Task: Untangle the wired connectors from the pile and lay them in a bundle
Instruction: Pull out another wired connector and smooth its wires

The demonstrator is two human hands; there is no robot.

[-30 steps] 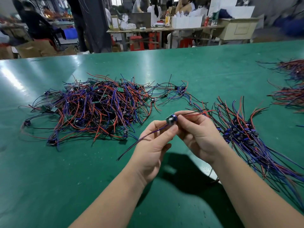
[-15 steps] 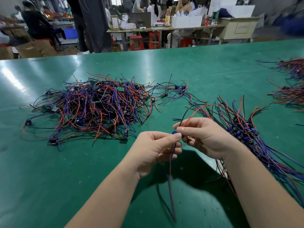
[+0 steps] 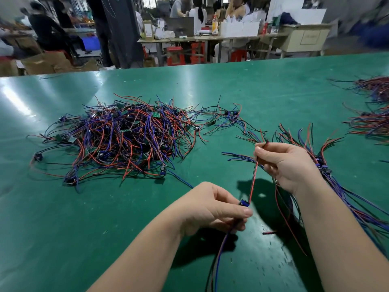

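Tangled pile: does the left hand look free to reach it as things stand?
Probably not yet: the left hand pinches the blue connector of a wire the right hand also holds. Otherwise the way to the pile lies open.

The pile [image 3: 126, 142] is a big messy heap of red, blue, purple and black wires. Small dark plugs and little green boards are mixed into it. It lies flat on the green worktop [image 3: 189, 85], at about 10 o'clock from the hands.

One connector [image 3: 244, 202] is out of the pile. It is a small blue block, pinched in the left hand [image 3: 212, 209]. Its red and black wires [image 3: 253, 178] run up toward 1 o'clock, pulled straight, to the right hand [image 3: 288, 165], which pinches them. More wires hang from the block toward 6 o'clock.

The bundle [image 3: 320, 163] lies at 3 o'clock. Its blue blocks sit close together, with wire ends fanning out toward 12 o'clock and long wires trailing toward 5 o'clock.
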